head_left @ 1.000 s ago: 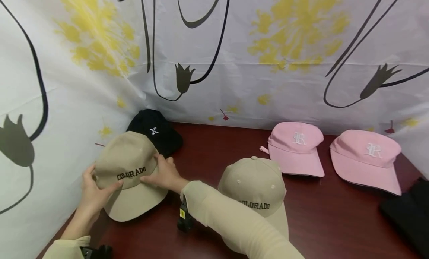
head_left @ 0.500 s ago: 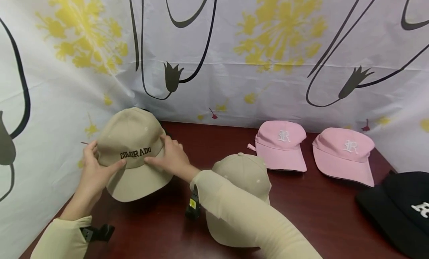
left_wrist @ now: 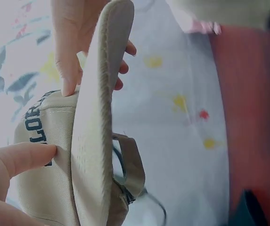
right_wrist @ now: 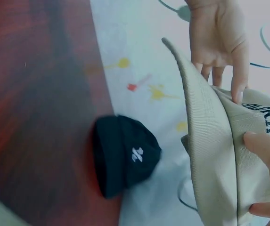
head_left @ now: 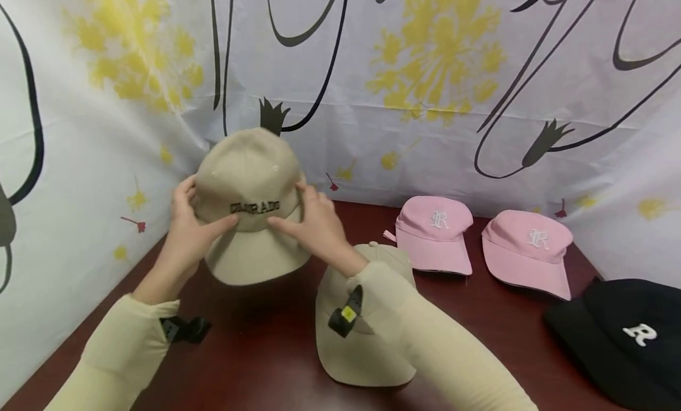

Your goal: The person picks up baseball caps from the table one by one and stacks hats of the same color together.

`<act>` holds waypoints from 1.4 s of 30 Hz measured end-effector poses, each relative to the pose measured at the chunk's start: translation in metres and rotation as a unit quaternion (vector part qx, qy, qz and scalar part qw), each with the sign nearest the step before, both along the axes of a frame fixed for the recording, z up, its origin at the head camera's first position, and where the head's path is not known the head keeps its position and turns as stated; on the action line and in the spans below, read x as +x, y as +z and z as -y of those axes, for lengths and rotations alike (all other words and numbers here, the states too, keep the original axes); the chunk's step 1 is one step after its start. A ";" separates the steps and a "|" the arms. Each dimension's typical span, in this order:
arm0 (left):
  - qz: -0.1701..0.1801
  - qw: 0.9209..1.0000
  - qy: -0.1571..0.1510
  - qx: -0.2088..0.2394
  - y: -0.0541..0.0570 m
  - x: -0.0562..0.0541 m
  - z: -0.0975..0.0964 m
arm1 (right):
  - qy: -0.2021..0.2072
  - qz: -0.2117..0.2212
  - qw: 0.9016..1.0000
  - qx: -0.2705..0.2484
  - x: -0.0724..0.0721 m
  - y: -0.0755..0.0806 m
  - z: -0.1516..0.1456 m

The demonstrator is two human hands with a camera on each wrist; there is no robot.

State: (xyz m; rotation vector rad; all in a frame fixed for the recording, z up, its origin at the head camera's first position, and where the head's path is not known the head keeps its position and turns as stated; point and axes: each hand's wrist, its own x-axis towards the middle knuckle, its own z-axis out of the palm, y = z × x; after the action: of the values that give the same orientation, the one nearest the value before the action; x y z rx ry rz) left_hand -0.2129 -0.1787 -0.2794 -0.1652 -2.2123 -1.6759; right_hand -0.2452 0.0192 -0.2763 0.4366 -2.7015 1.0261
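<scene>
Head view: the beige COLORADO cap [head_left: 247, 177] is held between the left hand [head_left: 188, 230] and right hand [head_left: 317, 225]. Thumbs [head_left: 222, 225], spread from the fingers [head_left: 315, 197], press its front; the fingers curl round its sides.

The arms reach forward in long, pale cream fabric sleeves, the left sleeve [head_left: 125, 346] rising from the lower left and the right sleeve [head_left: 431, 340] slanting in from the lower right. The bare left grip [head_left: 188, 230] and bare right grip [head_left: 321, 225] are raised level with each other, apart. Both pinch, left thumb [head_left: 223, 225] and right thumb [head_left: 283, 225] pointing inward with tips near each other, opposite bent fingers.
</scene>
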 end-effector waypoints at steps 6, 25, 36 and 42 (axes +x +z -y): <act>-0.019 1.000 -0.010 -0.021 0.015 -0.014 -0.048 | -0.024 -0.002 1.000 -0.019 0.008 0.019 -0.052; 0.040 0.993 -0.112 -0.025 -0.019 0.000 -0.133 | -0.030 0.013 0.999 -0.042 0.055 -0.024 -0.139; 0.045 0.990 -0.124 -0.047 -0.049 0.020 -0.160 | -0.070 0.028 0.997 -0.022 0.082 -0.057 -0.161; 0.064 0.988 -0.132 -0.044 -0.067 0.030 -0.165 | -0.085 0.049 0.995 -0.007 0.097 -0.072 -0.166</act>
State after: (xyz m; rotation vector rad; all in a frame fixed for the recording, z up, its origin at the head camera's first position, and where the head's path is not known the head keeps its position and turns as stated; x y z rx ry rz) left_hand -0.1825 -0.0139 -0.3468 -0.4002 -2.4531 -1.7665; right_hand -0.1483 0.1852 -0.3482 0.1547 -2.7572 1.0428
